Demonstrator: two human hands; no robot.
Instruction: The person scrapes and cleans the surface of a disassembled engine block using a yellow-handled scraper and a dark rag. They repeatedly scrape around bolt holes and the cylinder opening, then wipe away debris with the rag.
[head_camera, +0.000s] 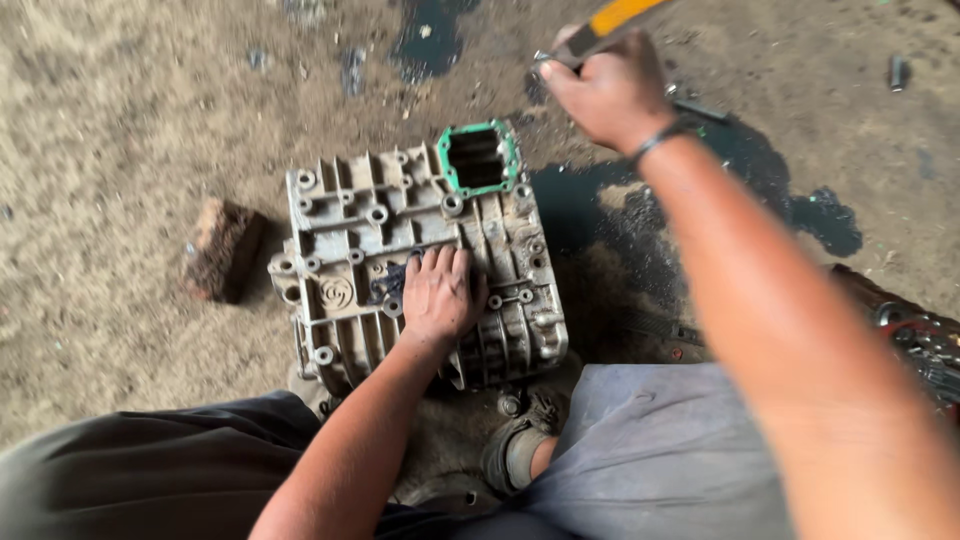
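One grey, ribbed metal gearbox casing (420, 265) with bolt holes and a green-gasketed square opening lies on the oil-stained dirt floor (120, 130). The left hand (437, 293) rests flat, fingers spread, on it. The right hand (607, 88), raised, grips an orange-handled tool (612, 22).

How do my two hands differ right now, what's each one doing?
The left hand lies flat, palm down, on the grey metal casing; the right hand is raised beyond the casing. The left hand's fingers are spread and hold nothing; the right hand is clenched around an orange-handled tool. Both are bare.
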